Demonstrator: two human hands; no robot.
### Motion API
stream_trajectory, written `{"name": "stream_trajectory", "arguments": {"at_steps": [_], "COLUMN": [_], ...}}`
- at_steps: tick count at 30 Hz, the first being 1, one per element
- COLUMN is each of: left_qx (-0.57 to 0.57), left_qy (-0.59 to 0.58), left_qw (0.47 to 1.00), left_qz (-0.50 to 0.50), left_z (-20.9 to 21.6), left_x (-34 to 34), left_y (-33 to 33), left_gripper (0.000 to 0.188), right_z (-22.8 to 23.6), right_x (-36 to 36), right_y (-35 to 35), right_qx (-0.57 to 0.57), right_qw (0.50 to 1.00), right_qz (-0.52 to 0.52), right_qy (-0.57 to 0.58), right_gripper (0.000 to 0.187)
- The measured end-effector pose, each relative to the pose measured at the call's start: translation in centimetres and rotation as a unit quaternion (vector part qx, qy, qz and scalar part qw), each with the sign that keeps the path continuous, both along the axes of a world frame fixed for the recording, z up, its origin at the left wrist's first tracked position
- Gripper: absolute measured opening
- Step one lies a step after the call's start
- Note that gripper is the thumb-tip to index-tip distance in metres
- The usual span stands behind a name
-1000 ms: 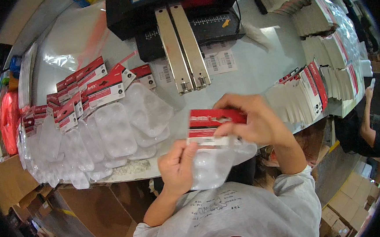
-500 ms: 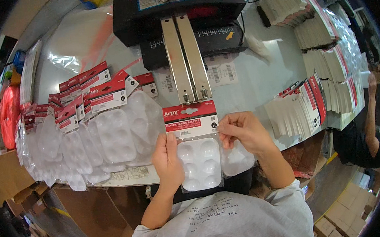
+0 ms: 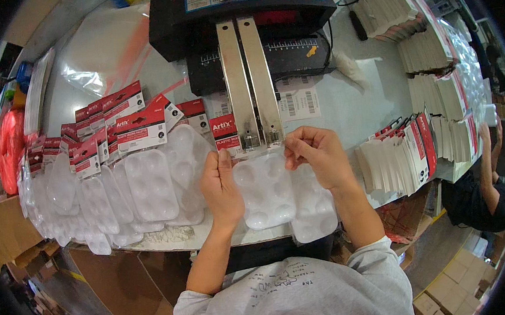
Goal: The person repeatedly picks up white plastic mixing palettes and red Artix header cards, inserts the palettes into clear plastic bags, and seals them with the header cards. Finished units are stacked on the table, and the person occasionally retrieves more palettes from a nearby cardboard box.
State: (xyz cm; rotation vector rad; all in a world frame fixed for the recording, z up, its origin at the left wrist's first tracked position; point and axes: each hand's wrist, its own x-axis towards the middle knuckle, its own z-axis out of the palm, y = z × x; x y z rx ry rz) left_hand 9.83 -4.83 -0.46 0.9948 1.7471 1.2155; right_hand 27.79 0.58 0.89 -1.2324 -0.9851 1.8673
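Observation:
My left hand (image 3: 222, 189) pinches the lower left edge of a red and white header card (image 3: 223, 129) on a clear bag. Inside that bag hangs a white plastic paint palette (image 3: 264, 195) with round wells. The card lies under the two metal arms (image 3: 252, 87) of a black stapling machine (image 3: 236, 3), which hide its middle. Fingers curled, my right hand (image 3: 318, 157) closes at the card's lower right side. Below that hand, a second bagged palette (image 3: 314, 209) hangs over the table's front edge, partly behind the first; what holds it is hidden.
Bagged palettes with red cards (image 3: 139, 127) lie overlapped on the left. Folded header cards (image 3: 395, 153) stand in a row at the right, before tall card stacks (image 3: 427, 57). Clear bags (image 3: 102, 57) lie at the back left. At far right is another person's arm (image 3: 490, 158).
Both hands have moved forward, sliding the header card under the metal arms. The palette has gone with them, away from me and over the table edge.

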Motion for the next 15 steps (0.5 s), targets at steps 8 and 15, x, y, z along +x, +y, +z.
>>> {"name": "stream_trajectory", "arguments": {"at_steps": [8, 15], "left_qx": [-0.045, 0.091], "left_qy": [0.077, 0.526], "left_qw": [0.996, 0.827], "left_qz": [-0.01, 0.175], "left_z": [0.3, 6.3], "left_x": [-2.1, -7.5], "left_y": [-1.6, -2.0], "left_gripper": [0.025, 0.029], "right_z": [5.3, 9.4], "right_x": [0.1, 15.0], "right_y": [-0.9, -2.1], "right_qx": [0.121, 0.305], "right_qw": [0.964, 0.693], "right_qz": [0.003, -0.111], "right_qy": [-0.238, -0.644], "right_gripper": [0.014, 0.074]}}
